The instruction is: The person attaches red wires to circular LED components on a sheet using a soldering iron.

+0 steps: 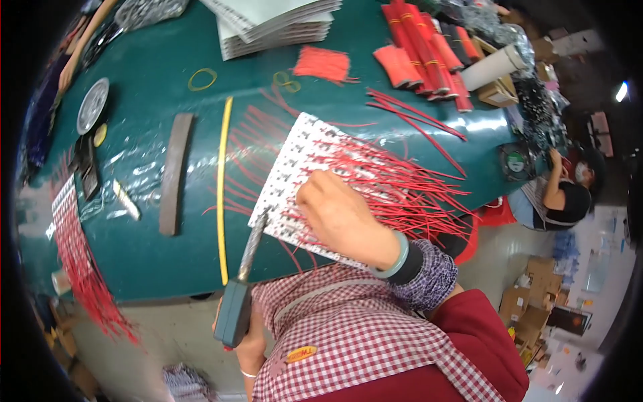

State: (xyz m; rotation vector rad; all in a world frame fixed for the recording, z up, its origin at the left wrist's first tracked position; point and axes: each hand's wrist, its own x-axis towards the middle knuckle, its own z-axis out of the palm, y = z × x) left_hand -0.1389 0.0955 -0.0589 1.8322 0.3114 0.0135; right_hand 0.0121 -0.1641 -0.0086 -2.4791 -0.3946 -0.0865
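A white board (288, 157) with rows of dark marks lies tilted on the green table, many thin red wires (429, 194) sticking out of it to the right. My right hand (341, 214) rests over the board with its fingers bent and pressed together; whatever is between the fingertips is hidden. Below the board's left corner, my left hand (251, 338) grips a grey-green gun-shaped tool (234, 311), its fingers mostly behind the body. The tool's long metal barrel points up, its tip at the board's left part. More red strands (251, 144) fan out from the board's left side, blurred.
A yellow strip (224, 187) and brown bar (177, 174) lie left of the board. Further left are a second wired board (67, 208) and metal dish (93, 106). White sheets (274, 30), bundled red tubes (422, 50) and short red pieces (321, 63) lie behind. A co-worker (566, 191) sits right.
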